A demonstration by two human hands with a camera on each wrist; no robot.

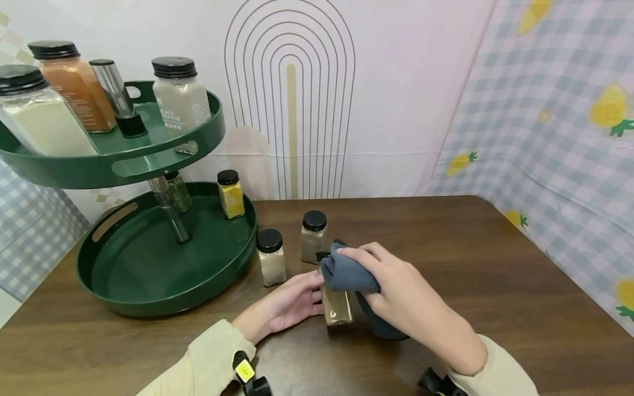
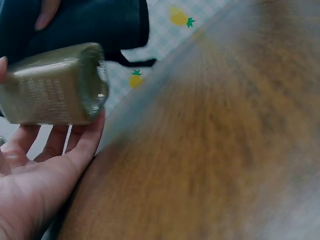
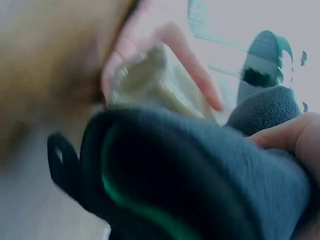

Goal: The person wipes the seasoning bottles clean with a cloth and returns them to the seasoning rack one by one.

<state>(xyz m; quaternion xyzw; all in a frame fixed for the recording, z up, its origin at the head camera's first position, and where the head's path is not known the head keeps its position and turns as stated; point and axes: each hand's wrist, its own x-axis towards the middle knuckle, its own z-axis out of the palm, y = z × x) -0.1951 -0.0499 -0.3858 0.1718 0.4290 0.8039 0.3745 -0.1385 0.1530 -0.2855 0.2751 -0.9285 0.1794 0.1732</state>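
Observation:
My left hand (image 1: 295, 302) holds a glass spice jar (image 1: 337, 307) with brownish contents, fingers on one side and thumb on the other. The jar is tilted above the wooden table, and printed text shows on its side (image 2: 45, 97) in the left wrist view. In my right hand (image 1: 401, 283) is a folded dark blue-grey cloth (image 1: 349, 273), gripped against the jar's upper end and covering most of it. Part of the cloth hangs below the hand; a loop shows at its edge in the right wrist view. Two black-lidded spice jars, one pale (image 1: 272, 267) and one greyish (image 1: 313, 239), stand just beyond my hands.
At the left stands a two-tier green rack. Its upper tray (image 1: 64, 171) bears large jars and a metal-and-black cylinder (image 1: 118, 98); its lower tray (image 1: 148, 308) holds a yellow-labelled jar (image 1: 231, 198) and a green-filled jar (image 1: 179, 192). Patterned cloth (image 1: 396, 99) backs the table (image 1: 470, 264).

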